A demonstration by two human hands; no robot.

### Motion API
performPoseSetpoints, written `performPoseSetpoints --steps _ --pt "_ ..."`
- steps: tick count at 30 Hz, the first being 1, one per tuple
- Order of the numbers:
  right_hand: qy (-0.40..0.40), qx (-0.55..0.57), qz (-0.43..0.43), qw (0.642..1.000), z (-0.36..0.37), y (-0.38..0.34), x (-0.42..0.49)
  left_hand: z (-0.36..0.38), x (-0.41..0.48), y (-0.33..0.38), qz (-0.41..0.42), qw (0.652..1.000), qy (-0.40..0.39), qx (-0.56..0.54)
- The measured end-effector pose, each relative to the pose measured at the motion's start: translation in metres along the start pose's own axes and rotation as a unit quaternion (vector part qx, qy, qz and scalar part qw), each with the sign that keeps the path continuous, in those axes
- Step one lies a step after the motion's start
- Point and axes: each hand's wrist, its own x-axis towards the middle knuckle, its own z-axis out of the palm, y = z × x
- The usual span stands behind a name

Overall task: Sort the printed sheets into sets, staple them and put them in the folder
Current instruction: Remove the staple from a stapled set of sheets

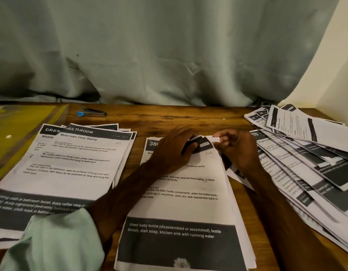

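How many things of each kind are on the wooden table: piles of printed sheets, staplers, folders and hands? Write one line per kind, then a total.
Piles of printed sheets: 3 (left pile, middle pile, right pile)
Staplers: 1 (the stapler)
Folders: 1 (the folder)
Hands: 2 (left hand, right hand)
Total: 7

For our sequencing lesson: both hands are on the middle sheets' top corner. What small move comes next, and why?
Likely the left hand reaches for the stapler lying back-left, while the right hand holds the corner of the baby-bottle set; both pinch it now.
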Motion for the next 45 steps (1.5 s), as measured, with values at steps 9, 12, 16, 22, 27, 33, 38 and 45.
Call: performPoseSetpoints --steps 9,12,16,22,27,33,38,45 --pt "0.018 -0.002 0.026 0.999 0.001 0.000 0.005 -0.002 0.000 0.001 0.011 1.000 0.016 -0.006" --pt "0.019 -0.005 0.021 1.000 0.000 0.002 0.004 -0.002 -0.001 0.002 0.016 1.000 0.019 -0.008" --pt "0.017 -0.021 0.012 1.000 0.001 0.002 0.005 -0.002 0.000 0.002 0.015 1.000 0.020 -0.001" --pt "0.026 -0.053 -0.006 0.998 0.001 0.004 0.006 -0.003 0.000 0.003 0.013 1.000 0.020 0.002" --pt "0.050 -0.048 -0.019 0.997 -0.001 -0.003 0.005 -0.004 -0.002 0.003 0.009 1.000 0.021 0.001" --pt "0.063 -0.022 -0.056 0.996 -0.001 -0.003 0.003 -0.004 -0.001 0.003 0.002 1.000 0.017 -0.003" --pt "0.057 0.022 -0.052 0.997 -0.004 -0.005 0.005 -0.005 -0.001 0.003 0.020 0.999 0.029 -0.006" --pt "0.016 0.073 -0.016 0.997 -0.002 -0.009 0.004 -0.004 0.000 0.001 0.019 0.999 0.045 -0.005"
